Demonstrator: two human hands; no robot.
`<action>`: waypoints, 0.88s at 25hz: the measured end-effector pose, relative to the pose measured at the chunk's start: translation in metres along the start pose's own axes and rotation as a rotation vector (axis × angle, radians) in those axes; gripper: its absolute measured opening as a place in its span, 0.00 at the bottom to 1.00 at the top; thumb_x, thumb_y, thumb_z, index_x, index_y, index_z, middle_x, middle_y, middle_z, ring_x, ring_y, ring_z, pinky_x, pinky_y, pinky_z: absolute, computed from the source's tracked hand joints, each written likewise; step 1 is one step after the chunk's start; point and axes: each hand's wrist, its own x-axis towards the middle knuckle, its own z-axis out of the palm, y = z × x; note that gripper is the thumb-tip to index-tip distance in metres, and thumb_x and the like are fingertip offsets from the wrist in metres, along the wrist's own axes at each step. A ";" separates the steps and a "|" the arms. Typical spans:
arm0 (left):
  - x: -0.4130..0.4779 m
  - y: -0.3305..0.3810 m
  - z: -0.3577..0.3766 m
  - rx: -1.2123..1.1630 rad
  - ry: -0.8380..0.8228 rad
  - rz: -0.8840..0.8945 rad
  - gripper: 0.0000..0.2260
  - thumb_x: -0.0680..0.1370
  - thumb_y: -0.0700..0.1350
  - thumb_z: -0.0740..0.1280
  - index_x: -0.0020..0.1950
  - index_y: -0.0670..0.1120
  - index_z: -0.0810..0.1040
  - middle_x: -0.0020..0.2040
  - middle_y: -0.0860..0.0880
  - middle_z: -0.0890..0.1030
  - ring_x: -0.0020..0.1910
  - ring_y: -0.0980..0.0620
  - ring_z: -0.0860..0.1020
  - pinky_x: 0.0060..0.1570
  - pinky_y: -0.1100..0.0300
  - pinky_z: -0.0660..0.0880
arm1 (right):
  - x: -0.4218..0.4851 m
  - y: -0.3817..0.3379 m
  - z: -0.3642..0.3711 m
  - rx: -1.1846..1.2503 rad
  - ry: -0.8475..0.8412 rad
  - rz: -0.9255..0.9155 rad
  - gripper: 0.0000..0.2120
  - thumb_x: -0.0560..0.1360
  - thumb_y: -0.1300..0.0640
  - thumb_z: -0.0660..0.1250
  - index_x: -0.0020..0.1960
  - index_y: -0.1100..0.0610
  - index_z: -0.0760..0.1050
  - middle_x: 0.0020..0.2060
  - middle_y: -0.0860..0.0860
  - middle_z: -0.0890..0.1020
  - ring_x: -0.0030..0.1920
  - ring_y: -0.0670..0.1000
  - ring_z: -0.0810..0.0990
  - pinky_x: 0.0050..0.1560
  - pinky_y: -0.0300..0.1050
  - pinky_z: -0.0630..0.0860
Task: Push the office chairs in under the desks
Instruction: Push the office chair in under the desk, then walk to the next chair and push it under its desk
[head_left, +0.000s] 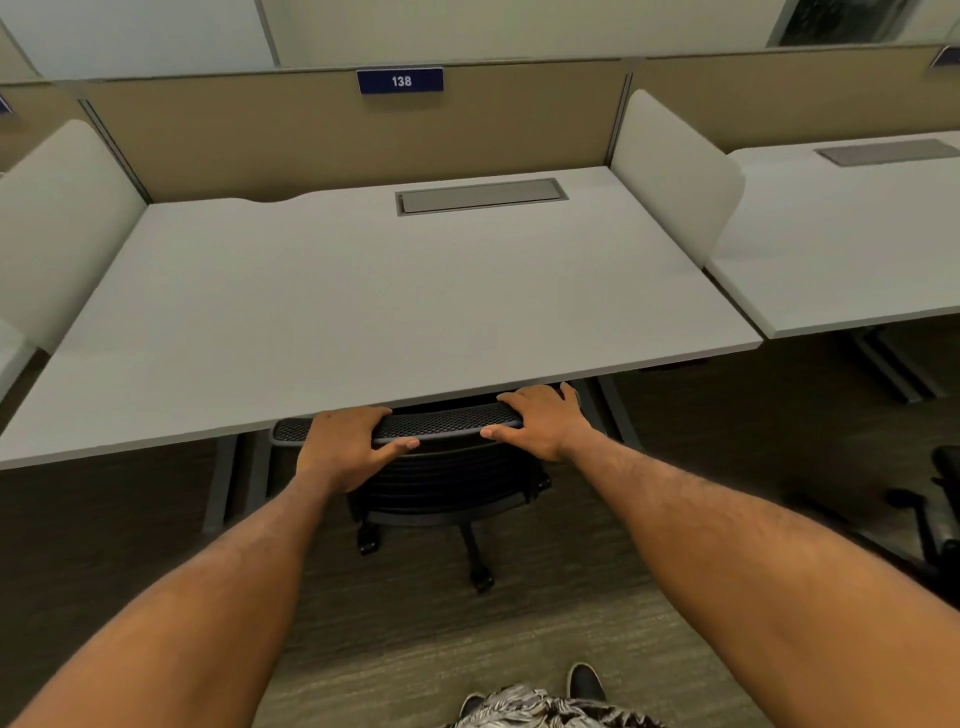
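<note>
Both hands on the black mesh office chair (447, 467), left hand (345, 447) and right hand (540, 421) clamped over the top edge of the backrest, fingers (519, 397) curled over the far side, thumbs nearer. Chair tucked mostly beneath bench (363, 291) number 138 (400, 81), backrest top just at the front edge, casters on the carpet (415, 639).

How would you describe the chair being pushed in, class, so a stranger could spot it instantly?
Find the desk under the blue sign 138. At its front edge stands a black office chair, its mesh top gripped by the left hand and right hand. The other chair, far right, is untouched.
</note>
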 end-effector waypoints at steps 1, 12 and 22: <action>0.001 0.005 -0.001 0.010 -0.030 0.028 0.47 0.70 0.82 0.43 0.68 0.50 0.78 0.60 0.48 0.84 0.58 0.46 0.81 0.55 0.50 0.74 | -0.003 0.000 -0.001 0.005 -0.015 0.018 0.42 0.74 0.23 0.51 0.79 0.46 0.60 0.78 0.52 0.66 0.79 0.55 0.59 0.78 0.69 0.44; 0.044 0.165 0.020 0.045 -0.249 0.468 0.50 0.71 0.80 0.54 0.83 0.51 0.47 0.84 0.46 0.47 0.82 0.47 0.47 0.79 0.46 0.45 | -0.115 0.068 0.026 0.175 -0.002 0.443 0.56 0.69 0.22 0.61 0.83 0.52 0.41 0.83 0.54 0.45 0.82 0.56 0.43 0.79 0.66 0.45; 0.003 0.360 0.077 0.157 -0.416 0.888 0.57 0.62 0.84 0.44 0.83 0.51 0.50 0.84 0.46 0.48 0.82 0.47 0.43 0.78 0.42 0.37 | -0.309 0.142 0.098 0.301 -0.044 0.842 0.57 0.69 0.21 0.60 0.83 0.56 0.46 0.82 0.55 0.50 0.82 0.55 0.47 0.79 0.62 0.46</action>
